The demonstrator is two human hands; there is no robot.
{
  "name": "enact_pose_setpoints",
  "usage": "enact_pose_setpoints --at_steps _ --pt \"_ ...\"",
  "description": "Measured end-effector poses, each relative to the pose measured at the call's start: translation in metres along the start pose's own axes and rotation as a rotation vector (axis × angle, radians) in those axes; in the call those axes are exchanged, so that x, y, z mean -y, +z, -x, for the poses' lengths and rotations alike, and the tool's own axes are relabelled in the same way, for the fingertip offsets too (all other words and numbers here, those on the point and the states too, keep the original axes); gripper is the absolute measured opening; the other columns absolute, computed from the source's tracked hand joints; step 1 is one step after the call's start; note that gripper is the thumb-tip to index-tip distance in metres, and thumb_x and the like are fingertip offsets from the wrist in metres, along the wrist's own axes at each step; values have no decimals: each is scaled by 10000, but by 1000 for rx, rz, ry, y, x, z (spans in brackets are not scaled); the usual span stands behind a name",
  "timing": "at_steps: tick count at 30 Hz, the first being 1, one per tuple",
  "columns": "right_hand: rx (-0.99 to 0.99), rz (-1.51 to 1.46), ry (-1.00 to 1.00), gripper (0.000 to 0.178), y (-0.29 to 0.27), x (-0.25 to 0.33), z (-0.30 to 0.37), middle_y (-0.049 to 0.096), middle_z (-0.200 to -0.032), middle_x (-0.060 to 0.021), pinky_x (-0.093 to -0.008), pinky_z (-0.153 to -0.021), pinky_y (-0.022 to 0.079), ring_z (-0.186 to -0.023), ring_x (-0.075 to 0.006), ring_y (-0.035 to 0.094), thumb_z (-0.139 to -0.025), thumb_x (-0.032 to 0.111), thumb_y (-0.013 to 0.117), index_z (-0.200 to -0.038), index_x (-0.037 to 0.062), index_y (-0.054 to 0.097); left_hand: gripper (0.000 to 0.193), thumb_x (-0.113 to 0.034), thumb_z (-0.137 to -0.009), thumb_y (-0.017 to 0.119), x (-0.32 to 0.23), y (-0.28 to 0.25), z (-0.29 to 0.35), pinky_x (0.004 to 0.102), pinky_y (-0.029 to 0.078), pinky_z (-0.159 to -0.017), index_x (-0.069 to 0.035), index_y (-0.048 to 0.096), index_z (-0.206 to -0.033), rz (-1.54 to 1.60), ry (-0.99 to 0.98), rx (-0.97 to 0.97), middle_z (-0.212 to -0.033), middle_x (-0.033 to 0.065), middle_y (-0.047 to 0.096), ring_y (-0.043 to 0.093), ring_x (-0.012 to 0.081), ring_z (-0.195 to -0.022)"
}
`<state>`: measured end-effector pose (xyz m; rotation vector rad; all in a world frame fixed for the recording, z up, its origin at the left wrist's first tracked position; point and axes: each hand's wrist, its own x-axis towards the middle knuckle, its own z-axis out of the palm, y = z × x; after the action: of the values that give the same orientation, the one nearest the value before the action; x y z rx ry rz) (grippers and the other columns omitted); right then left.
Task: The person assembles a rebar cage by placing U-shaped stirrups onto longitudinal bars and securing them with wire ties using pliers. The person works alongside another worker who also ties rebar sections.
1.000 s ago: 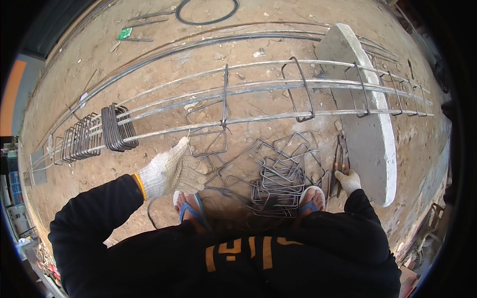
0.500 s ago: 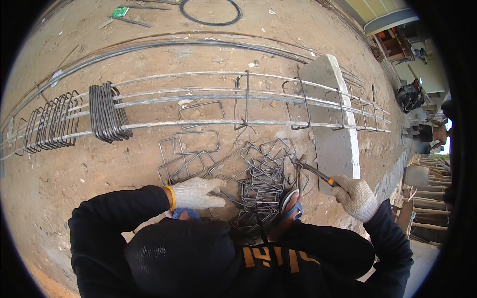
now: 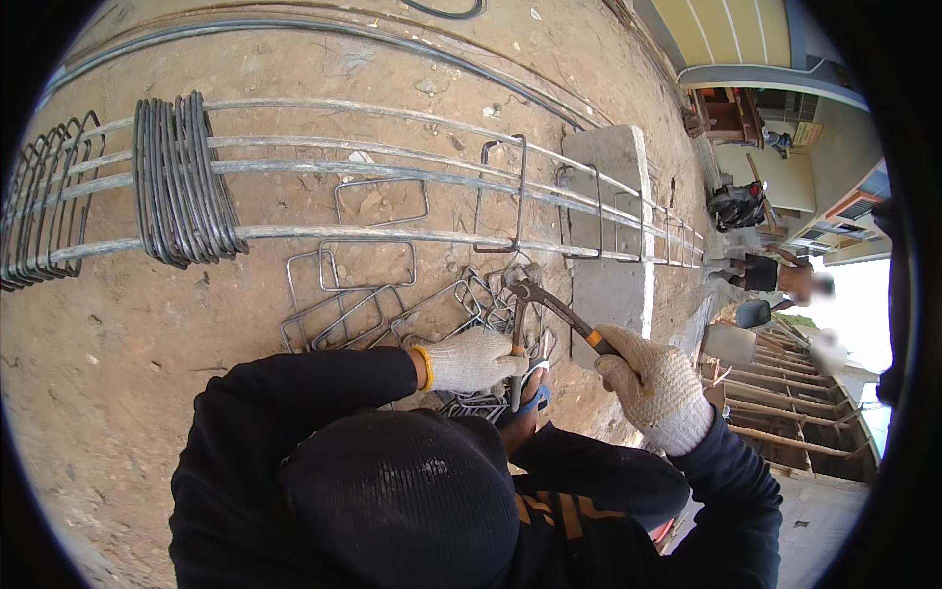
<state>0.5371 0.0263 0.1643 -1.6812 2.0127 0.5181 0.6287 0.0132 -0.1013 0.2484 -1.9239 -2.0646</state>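
A pair of long-handled pincers (image 3: 557, 309) with orange and black grips is spread between my hands, its jaws near the lowest bar. My left hand (image 3: 473, 359), in a cream knitted glove with a yellow cuff, is closed round one handle. The same kind of glove covers my right hand (image 3: 655, 383), which grips the other handle. Just beyond the jaws runs a frame of long steel bars (image 3: 343, 234), with a rectangular stirrup (image 3: 522, 191) standing upright around them. Loose bent stirrups (image 3: 368, 265) lie on the dirt by my left hand; my left forearm and glove partly cover the pile.
Bunched stirrups (image 3: 186, 182) hang on the bars at the left. A concrete slab (image 3: 608, 294) lies beneath the bars at right. Farther right are a person (image 3: 775, 280), a motorbike (image 3: 738, 208) and wooden poles (image 3: 785, 393). More bars (image 3: 324, 27) lie at the back.
My left hand has moved right and taken hold of a pincers handle. The right hand with the pincers has shifted left and the handles are spread wider. The view has turned to the right.
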Motion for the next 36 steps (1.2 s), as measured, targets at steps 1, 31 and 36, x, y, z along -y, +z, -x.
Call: enact_pose_setpoints --at_steps 1,31,36 --pt "-8 9 32 289 0 1 -3 642 -856 -253 -415 -650 516 -789 -415 665 -939 152 605 -1178 -10 593 400 -402 -1010 458 1 -1 -2 378 511 -671 -46 635 -1055 -20 3 10 -835 152 671 670 253 -730" --pt "103 -94 301 436 -9 2 -11 638 -723 -80 -283 -544 499 -568 -141 634 -992 297 558 -1266 -41 534 309 -298 -1003 571 -23 21 -35 283 538 -527 -4 629 -1075 1425 -78 674 -821 123 712 697 197 -676" --pt "306 -310 258 562 9 -4 -3 671 -766 -81 -265 -579 511 -625 -143 658 -915 212 703 -1338 -42 434 289 -297 -1002 576 -28 7 -11 250 497 -507 -29 624 -1101 880 37 258 -808 105 699 653 150 -640"
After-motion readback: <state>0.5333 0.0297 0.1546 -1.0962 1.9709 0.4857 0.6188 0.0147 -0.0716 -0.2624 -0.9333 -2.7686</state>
